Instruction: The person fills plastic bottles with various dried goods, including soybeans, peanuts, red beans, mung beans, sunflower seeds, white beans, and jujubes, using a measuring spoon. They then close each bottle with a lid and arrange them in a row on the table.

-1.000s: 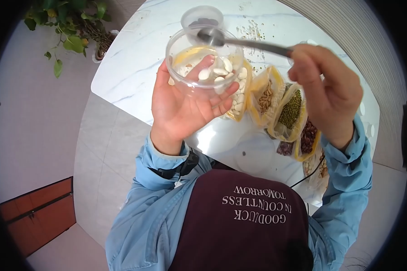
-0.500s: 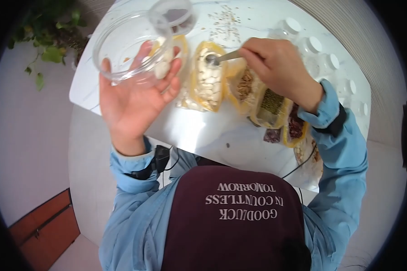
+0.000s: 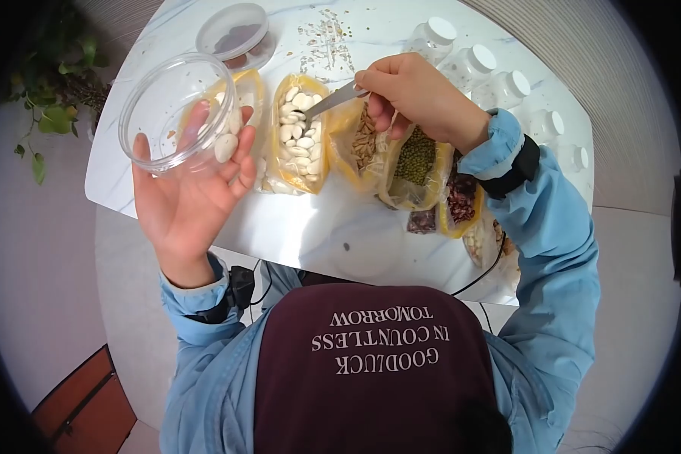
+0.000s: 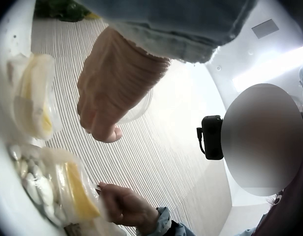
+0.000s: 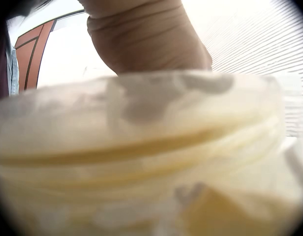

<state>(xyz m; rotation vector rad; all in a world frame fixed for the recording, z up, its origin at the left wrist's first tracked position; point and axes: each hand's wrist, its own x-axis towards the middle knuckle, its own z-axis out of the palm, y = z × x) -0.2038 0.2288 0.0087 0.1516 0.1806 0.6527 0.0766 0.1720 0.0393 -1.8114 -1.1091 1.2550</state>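
My left hand (image 3: 193, 197) holds a clear round plastic tub (image 3: 140, 129) from below, thumb and fingers round its side. A few white beans (image 3: 225, 147) show at the tub's right side. With its thumb and fingers, my right hand (image 3: 412, 91) pinches the handle of a metal spoon (image 3: 337, 98). The spoon's bowl end dips among the white beans in an open yellow-edged plastic bag (image 3: 278, 170). In the left wrist view, the right hand (image 4: 124, 206) is close beside that bag. A blurred bag (image 5: 141, 147) fills the right wrist view.
Right of the white beans stand open bags of brownish pieces (image 3: 365, 140), green beans (image 3: 415, 159) and dark red beans (image 3: 461, 197). A lidded tub (image 3: 234, 34) sits at the back left, near scattered grains (image 3: 325, 45). Several white-capped jars (image 3: 473, 64) line the right side.
The spoon has gone from over the tub down into the bag of white beans. My left hand has moved the tub left, away from the spoon.
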